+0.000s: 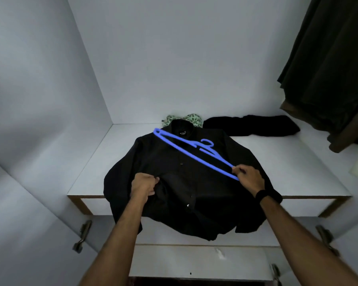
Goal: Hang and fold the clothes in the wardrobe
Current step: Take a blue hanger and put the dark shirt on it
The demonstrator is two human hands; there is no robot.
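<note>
With our left hand point(144, 185) bunching the black shirt point(182, 178) spread on the shelf point(91, 162) and right hand point(248, 176) pinching the blue hanger point(194, 152) lying on it, we'd probably feed one hanger arm in through the collar first.

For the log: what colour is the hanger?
Blue hanger, in the head view, held by the right hand.

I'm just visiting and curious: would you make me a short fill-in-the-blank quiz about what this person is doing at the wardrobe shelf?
1. The right hand holds one end of a hanger coloured ____.
2. The left hand grips the fabric of a ____ shirt.
3. The shirt's lower part hangs over the front edge of the white ____.
4. The hanger lies ____ the shirt.

Missing words: blue; black; shelf; on top of
</note>
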